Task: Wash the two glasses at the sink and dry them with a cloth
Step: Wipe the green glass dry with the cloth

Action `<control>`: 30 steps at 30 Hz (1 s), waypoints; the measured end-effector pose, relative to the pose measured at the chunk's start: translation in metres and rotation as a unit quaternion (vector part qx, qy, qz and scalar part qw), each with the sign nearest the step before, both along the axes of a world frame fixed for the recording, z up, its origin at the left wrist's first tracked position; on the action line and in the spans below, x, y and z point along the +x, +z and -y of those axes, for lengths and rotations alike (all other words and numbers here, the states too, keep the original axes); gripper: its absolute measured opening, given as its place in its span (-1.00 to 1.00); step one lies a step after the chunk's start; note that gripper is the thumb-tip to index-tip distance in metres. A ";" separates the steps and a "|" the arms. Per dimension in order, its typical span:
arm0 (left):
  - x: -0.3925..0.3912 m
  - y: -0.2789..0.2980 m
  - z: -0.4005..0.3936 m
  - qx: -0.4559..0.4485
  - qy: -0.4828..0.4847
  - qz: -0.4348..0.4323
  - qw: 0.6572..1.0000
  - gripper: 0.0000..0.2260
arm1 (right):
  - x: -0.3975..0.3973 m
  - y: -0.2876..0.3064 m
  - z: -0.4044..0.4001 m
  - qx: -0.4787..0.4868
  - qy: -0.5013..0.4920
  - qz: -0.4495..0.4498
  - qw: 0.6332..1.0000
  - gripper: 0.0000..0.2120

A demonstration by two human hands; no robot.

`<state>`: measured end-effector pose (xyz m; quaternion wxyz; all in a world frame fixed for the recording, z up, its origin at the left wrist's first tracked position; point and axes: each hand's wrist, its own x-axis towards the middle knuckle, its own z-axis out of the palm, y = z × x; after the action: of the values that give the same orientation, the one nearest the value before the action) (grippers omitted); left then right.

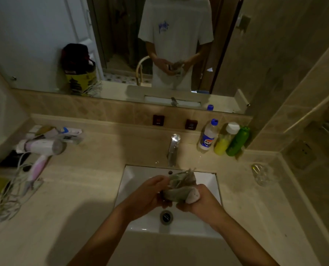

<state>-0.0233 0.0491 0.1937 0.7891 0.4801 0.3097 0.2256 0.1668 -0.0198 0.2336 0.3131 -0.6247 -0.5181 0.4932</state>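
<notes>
Both hands (179, 194) grip one cloth-wrapped glass (181, 182) over the sink (207, 223); second glass (262, 174) lies well right on the desk (83, 208), nearer the right hand (198, 200).

The clear bottle (207, 135) with the blue cap, standing right of the tap, wears a blue label with the round red, white and blue Pepsi logo. Two dark square plates on the wall behind the tap carry small words: the left plate (158, 120) reads HOT and the right plate (191, 124) reads COLD. The blue print on the white T-shirt (176, 35) in the mirror is too blurred to read.
</notes>
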 end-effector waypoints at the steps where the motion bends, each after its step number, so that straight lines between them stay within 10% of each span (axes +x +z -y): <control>1: -0.003 0.000 0.001 0.054 0.008 -0.018 0.998 -0.70 | 0.001 0.001 -0.001 -0.022 -0.003 -0.046 0.999 -0.72; 6: -0.004 -0.004 0.002 0.104 0.037 -0.026 0.994 -0.68 | 0.003 0.002 -0.002 -0.087 0.000 -0.197 0.977 -0.69; 13: 0.007 -0.009 0.009 -0.170 0.058 0.002 0.984 -0.56 | -0.023 -0.002 0.001 0.022 0.047 0.140 0.989 -0.59; 21: 0.007 0.004 0.012 -0.126 0.093 -0.048 0.986 -0.68 | -0.017 -0.016 -0.005 0.081 0.175 0.211 0.958 -0.53; 30: 0.021 -0.001 0.013 -0.102 0.139 -0.045 0.984 -0.61 | -0.005 -0.007 -0.010 -0.008 0.065 0.048 0.997 -0.49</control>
<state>-0.0024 0.0360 0.1928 0.7803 0.3593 0.4295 0.2786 0.1621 -0.0096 0.2266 0.2502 -0.6150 -0.5680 0.4864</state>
